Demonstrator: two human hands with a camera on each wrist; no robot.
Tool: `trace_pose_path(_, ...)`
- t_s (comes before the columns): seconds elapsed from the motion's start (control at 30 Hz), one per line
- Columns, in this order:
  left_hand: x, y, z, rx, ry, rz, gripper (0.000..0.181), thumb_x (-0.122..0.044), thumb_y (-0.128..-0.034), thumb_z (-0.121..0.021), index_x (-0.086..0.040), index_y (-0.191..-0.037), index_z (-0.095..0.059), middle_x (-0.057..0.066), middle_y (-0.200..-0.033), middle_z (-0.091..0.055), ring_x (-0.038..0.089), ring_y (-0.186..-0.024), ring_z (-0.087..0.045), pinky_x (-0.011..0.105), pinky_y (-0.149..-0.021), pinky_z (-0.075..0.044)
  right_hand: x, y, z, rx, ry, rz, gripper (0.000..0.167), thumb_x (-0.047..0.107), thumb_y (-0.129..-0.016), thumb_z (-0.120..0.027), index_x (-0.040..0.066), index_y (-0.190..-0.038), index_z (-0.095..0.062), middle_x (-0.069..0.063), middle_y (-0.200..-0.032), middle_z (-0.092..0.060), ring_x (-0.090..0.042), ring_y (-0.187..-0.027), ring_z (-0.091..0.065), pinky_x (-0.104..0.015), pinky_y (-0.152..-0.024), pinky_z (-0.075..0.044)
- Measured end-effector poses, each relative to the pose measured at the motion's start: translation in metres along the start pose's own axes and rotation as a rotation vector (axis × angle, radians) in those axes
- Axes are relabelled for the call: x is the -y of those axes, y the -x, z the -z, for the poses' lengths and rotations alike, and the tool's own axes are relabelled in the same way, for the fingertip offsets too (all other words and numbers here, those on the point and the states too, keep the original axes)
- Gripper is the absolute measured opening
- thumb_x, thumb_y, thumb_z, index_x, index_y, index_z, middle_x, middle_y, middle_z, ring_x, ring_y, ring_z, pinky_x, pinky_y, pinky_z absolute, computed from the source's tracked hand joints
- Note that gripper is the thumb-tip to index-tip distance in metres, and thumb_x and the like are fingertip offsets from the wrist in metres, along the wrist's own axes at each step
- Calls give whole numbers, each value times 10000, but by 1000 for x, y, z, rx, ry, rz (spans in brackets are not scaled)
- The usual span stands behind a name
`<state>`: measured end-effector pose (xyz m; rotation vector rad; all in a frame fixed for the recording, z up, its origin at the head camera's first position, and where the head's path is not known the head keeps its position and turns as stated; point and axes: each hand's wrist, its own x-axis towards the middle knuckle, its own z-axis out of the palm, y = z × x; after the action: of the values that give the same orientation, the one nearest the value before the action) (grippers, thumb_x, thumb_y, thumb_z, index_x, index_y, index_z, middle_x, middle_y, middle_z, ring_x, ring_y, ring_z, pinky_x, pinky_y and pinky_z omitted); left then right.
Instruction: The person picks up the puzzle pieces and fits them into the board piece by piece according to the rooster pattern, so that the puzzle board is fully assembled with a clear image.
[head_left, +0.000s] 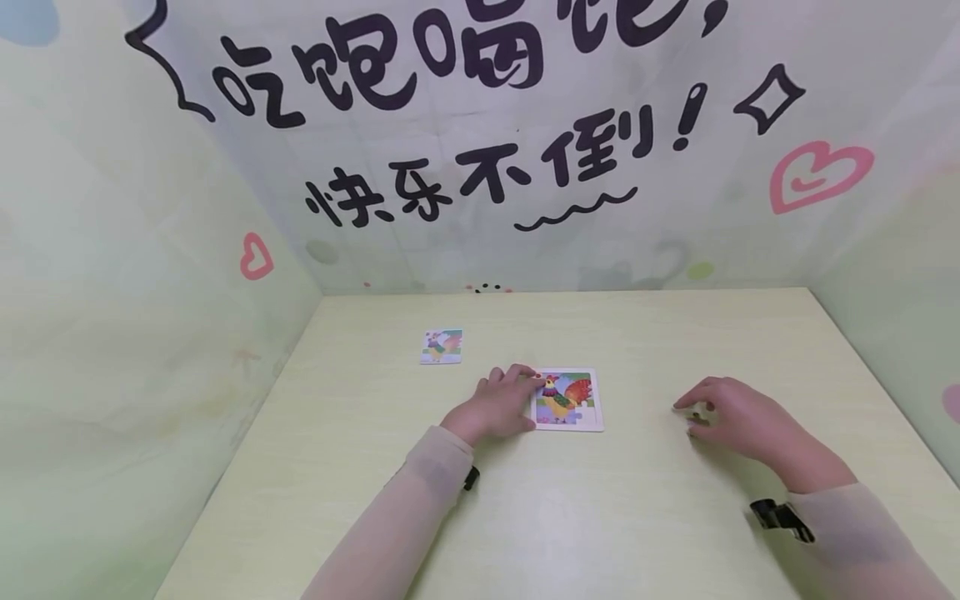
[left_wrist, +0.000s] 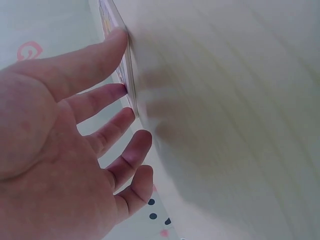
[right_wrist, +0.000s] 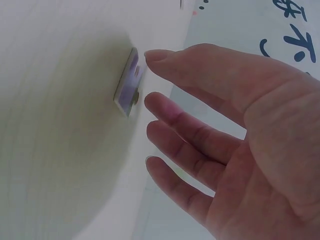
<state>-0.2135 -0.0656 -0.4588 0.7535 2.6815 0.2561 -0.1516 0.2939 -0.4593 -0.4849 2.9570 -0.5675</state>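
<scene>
A jigsaw board [head_left: 587,417] with a rooster picture lies flat on the table, a white gap showing at its lower right. My left hand [head_left: 495,406] is at the board's left edge, thumb and fingertips touching it with the fingers spread. In the left wrist view the board [left_wrist: 131,80] appears edge-on beside the thumb. Over to the right, my right hand [head_left: 742,425] hovers above a loose puzzle piece [right_wrist: 127,87] on the table. Its fingers are loosely bent, and the right wrist view shows a small space between fingertips and piece.
A small square rooster picture card [head_left: 441,347] lies behind and left of the board. The pale table [head_left: 540,517] is bounded by a printed back wall [head_left: 465,250] and by side walls to left and right.
</scene>
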Motion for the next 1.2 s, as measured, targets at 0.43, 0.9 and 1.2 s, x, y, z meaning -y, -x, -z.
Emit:
trace_pose_path(0.43, -2, 0, 0, -2, -2, 7, 723, -325, -945, -759, -250, -1585, -431, -17, -1633, -351, 259, -1306, -393, 404, -1032, -376, -10, 14, 5, 29, -17, -81, 208, 368, -845, -840, 250, -1013, -807, 15, -1048, -739, -184, -880, -579, -338, -690, -463)
trace_pose_path(0.9, -1, 0, -1, -3, 3, 19, 727, -332, -941, -762, -256, -1584, -433, -15, -1640, -343, 252, -1304, -390, 410, -1051, -380, -12, 16, 1, 28, -40, -37, 193, 248, -834, -842, 223, -1024, -815, 21, -1026, -749, -214, -910, -630, -396, -749, -519)
trace_pose_path(1.2, -2, 1, 1, -2, 11, 17, 720, -310, -941, -764, -250, -1581, -440, -14, -1639, -344, 254, -1298, -393, 414, -1061, -387, -16, 14, -2, -25, -46, 40, 251, 152, -774, -872, 145, -1017, -808, 99, -906, -699, -37, -789, -574, -245, -676, -502)
